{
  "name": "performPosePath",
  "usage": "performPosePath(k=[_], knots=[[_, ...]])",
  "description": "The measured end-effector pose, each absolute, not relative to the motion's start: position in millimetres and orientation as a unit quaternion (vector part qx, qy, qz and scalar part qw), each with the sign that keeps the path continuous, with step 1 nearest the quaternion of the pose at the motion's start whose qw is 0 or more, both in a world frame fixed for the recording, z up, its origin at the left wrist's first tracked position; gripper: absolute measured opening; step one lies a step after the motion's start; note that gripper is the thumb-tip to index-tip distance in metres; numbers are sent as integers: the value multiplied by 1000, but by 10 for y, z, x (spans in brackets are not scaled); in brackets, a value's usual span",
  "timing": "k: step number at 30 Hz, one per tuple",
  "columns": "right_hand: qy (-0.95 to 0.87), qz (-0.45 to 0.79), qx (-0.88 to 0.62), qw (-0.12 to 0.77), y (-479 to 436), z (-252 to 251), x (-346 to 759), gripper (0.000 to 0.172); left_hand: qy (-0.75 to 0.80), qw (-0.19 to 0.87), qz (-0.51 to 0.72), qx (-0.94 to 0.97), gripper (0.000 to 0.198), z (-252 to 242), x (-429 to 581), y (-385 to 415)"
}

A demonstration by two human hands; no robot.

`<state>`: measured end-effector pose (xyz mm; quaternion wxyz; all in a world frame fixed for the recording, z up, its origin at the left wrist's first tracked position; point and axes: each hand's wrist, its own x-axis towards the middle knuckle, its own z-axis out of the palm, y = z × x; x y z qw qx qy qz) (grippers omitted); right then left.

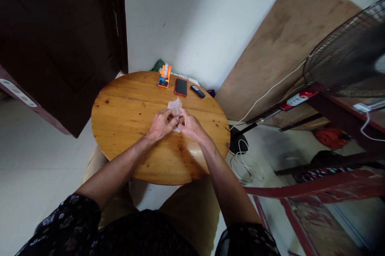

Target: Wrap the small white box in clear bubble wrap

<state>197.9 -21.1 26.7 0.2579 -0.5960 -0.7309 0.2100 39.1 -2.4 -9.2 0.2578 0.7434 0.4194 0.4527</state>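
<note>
Over the middle of the round wooden table (120,121), both my hands meet at a thin, whitish, translucent sheet (175,105), perhaps plastic or paper. My left hand (163,123) pinches it from the left with curled fingers. From the right, my right hand (189,123) closes its thumb and fingers on it, close to the left fingertips. Part of the sheet sticks up beyond the hands, and a small bit shows below them. The fingers hide its middle.
Along the table's far side lie an orange tape dispenser (164,76), a phone with a red edge (181,87) and a dark remote control (197,91). A standing fan (345,51) is at the right, with a coiled white cord (245,168) on the floor. A dark door (60,35) stands left.
</note>
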Motion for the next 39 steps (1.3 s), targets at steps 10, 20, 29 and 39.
performPosePath(k=[10, 20, 29, 39], knots=[[-618, 263, -602, 433, -85, 28, 2189, 43, 464, 186, 422, 757, 6, -135, 452, -40], [-761, 124, -552, 317, 30, 67, 2090, 38, 453, 142, 404, 782, 26, -91, 455, -99], [-651, 236, -575, 435, 160, -28, 2199, 27, 411, 118, 359, 829, 35, -102, 434, -62], [-479, 412, -668, 393, 352, 31, 2081, 35, 421, 106, 368, 822, 33, -100, 451, -89]])
